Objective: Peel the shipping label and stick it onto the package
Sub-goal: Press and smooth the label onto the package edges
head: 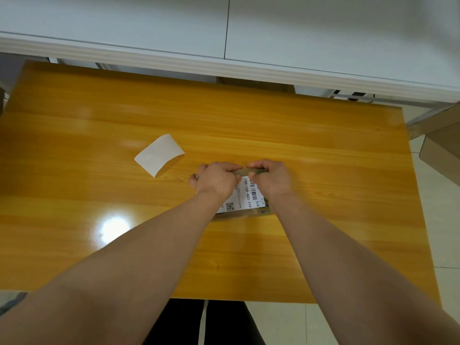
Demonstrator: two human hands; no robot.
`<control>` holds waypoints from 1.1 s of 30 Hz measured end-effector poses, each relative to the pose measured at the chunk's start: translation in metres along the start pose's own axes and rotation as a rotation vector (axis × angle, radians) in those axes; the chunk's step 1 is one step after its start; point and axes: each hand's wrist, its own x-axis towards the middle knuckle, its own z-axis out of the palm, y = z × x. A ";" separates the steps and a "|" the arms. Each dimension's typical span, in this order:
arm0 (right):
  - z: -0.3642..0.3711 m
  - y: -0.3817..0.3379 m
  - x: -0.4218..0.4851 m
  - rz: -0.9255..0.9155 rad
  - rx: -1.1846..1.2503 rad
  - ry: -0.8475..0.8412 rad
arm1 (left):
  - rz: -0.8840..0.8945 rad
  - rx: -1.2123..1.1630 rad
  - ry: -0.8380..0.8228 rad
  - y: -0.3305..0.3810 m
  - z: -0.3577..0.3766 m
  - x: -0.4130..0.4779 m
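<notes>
shipping label on package | left hand, right hand grip package edge

Left hand and right hand grip far edge of package; label on top; curled backing sheet lies apart on table

Table: glossy orange-yellow, straight wood-grain streaks. On it, shipping label: white, with black barcode, QR square and printed characters. Under label, package: dull tan. Left of label, backing paper: plain white. Below label, trousers: black, one white stripe. Far right of label, cardboard box: brown.
</notes>
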 end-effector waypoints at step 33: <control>-0.045 -0.013 -0.030 -0.097 -0.025 -0.325 | 0.191 -0.012 -0.082 0.008 0.015 0.006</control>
